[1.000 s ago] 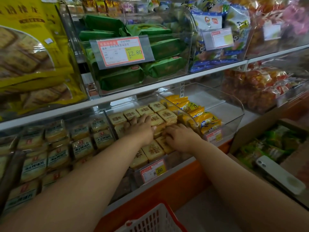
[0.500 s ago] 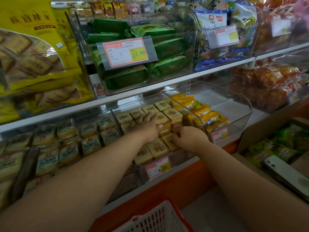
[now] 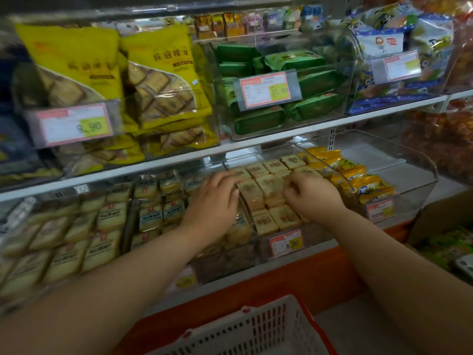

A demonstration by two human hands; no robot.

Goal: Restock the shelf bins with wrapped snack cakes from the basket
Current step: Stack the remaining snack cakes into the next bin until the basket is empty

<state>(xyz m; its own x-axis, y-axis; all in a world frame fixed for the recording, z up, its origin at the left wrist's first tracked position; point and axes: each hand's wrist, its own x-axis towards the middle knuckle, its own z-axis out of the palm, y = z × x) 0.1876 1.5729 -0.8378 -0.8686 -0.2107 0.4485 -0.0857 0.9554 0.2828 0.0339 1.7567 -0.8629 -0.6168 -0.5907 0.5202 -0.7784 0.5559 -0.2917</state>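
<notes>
Clear acrylic bin (image 3: 317,235), square glossy-wrapped cakes (image 3: 271,185) — left hand (image 3: 215,203) flat on them, right hand (image 3: 311,197) pinching one.

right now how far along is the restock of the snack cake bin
Done: the clear bin already holds rows of wrapped snack cakes. In hand: the left hand and right hand are on the top cakes, arranging them. Left: unclear, since the basket interior is out of view.

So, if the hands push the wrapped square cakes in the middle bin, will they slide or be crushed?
The wrapped square cakes look flat and glossy, so they probably slide rather than roll. They seem soft, so hard pressing may dent them. Packed tightly, neighbours will likely shift too.
</notes>
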